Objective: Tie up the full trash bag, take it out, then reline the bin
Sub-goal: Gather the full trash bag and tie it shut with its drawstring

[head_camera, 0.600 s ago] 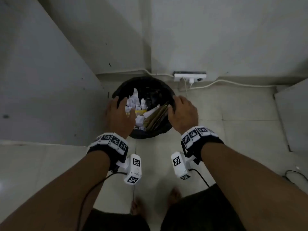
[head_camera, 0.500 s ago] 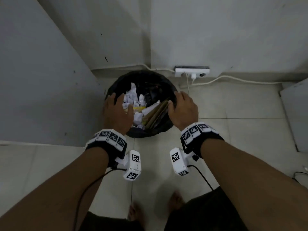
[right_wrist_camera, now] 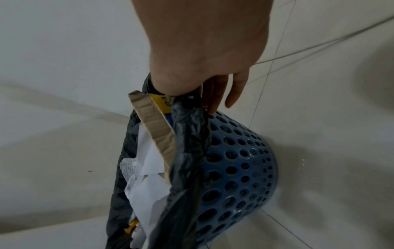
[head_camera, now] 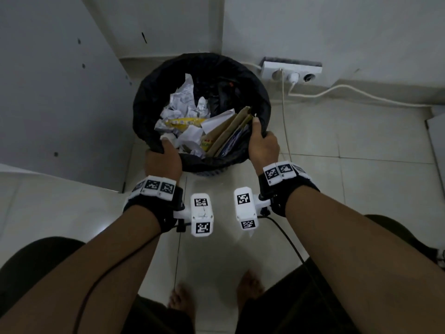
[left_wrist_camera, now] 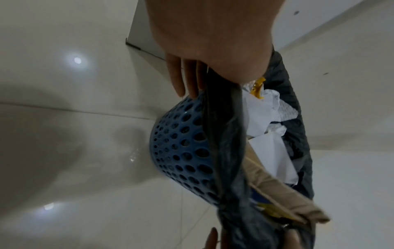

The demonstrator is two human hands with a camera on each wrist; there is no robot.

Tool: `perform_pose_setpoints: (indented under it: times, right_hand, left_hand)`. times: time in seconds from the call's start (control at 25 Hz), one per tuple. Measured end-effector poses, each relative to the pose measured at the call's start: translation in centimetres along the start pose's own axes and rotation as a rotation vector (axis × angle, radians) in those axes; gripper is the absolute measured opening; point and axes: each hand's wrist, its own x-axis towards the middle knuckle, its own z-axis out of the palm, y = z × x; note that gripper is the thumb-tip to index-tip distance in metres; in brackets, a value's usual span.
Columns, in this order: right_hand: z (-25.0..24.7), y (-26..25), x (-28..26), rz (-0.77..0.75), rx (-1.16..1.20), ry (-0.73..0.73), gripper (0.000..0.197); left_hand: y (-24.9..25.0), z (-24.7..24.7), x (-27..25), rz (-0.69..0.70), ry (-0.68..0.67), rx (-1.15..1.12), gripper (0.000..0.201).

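Pale glossy floor tiles (head_camera: 361,189) meet white walls at a corner, where a round blue perforated plastic bin (right_wrist_camera: 238,168) stands, lined with a crinkled black trash bag (head_camera: 149,100) folded over its rim. Bag holds crumpled white paper (head_camera: 183,104), flat brown cardboard (head_camera: 228,131) and a yellow wrapper (head_camera: 185,121); lower contents are hidden. Left hand (head_camera: 162,160) and right hand (head_camera: 262,145) each grip the bag's near rim, thumb inside, fingers curled outside against the bin wall. Behind, a white power strip (head_camera: 291,73) lies against the wall.
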Motion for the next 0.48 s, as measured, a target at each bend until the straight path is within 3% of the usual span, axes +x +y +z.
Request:
perform_pose_setpoints:
  times: [0.12,0.24,0.36,0.48]
  right_hand:
    - [0.4,-0.5,-0.5,0.011,0.141,0.019,0.058]
    - [0.5,-0.6,-1.0,0.101,0.288,-0.021,0.058]
    - [-0.5,0.8,-1.5,0.196,0.603,-0.21,0.031]
    - [-1.3,1.7,-2.1,0.218,0.701,-0.334,0.01]
  left_hand:
    - [-0.1,-0.4,0.1,-0.182,-0.088,-0.222,0.073]
    - [-0.7,-1.3,-2.5,-0.285,-0.269,-0.542,0.054]
    - [-2.2,-1.2,-4.6,-0.321,-0.445,-0.61,0.029]
    - [-2.4,-0.6,-4.6,-0.279,-0.393,-0.662,0.022]
